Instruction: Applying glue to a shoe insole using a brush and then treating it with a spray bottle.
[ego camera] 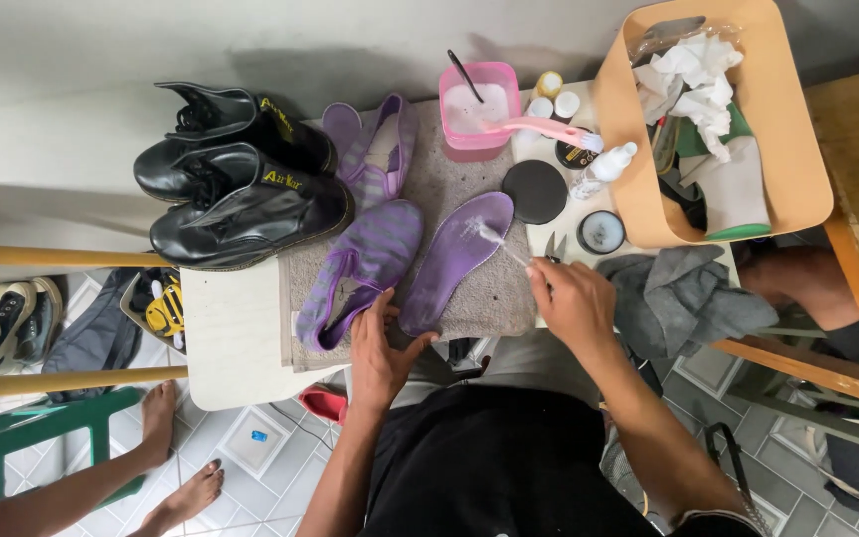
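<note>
On the grey towel (469,189) mid-desk: my right hand (577,303) has its grip closed on a thin brush (505,246), bristle end on the upper half of the flat purple insole (454,261), where a patch of white foam shows. Pinch looks narrow and pen-like, probably so I can steer the tip. My left hand (382,353) is open, fingers spread, pressing the insole's heel end and touching the heel of the purple striped slip-on shoe (358,267) next to it; it holds nothing, it looks like it just keeps the insole from sliding.

Outward: the second purple slip-on shoe (378,147) lies farther back on the towel. The pair of black leather boots (236,179) sits left, partly overhanging the white desk (231,338) edge. The pink square tub (479,109) of foamy water stands at the towel's top edge with a pink toothbrush (539,127) laid across it, within reach for dipping. A black round lid (535,191) and a small open round tin (601,232) sit just right of the insole. The tan plastic caddy (797,149) with white rags fills the right corner; a grey cloth (683,288) hangs off the desk edge below it.

Room: towel is nearly full. Bare desk is only at front left. Right hand is close to the tin and lid, so little side clearance there.
</note>
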